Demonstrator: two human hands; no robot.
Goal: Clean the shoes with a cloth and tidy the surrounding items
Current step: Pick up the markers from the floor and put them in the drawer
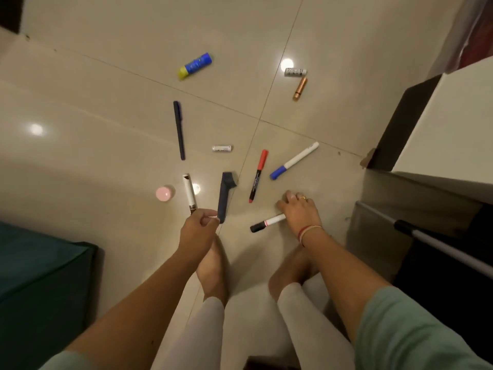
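Note:
No shoe or cloth is in view. Pens and markers lie scattered on the beige tiled floor (106,161) in front of my bare feet. My right hand (297,210) reaches down over the white end of a black-capped marker (262,225), fingers curled around it. My left hand (198,231) hovers with curled fingers, thumb and forefinger together, beside the lower end of a dark blue piece (224,194) and a brown-capped white marker (190,193). Whether it pinches anything is unclear.
Farther out lie a red marker (258,175), a blue-capped white marker (293,161), a dark pen (179,129), a blue-yellow glue stick (195,65), batteries (300,88) and a pink round item (164,193). White furniture (453,124) stands right, a teal cushion (40,276) left.

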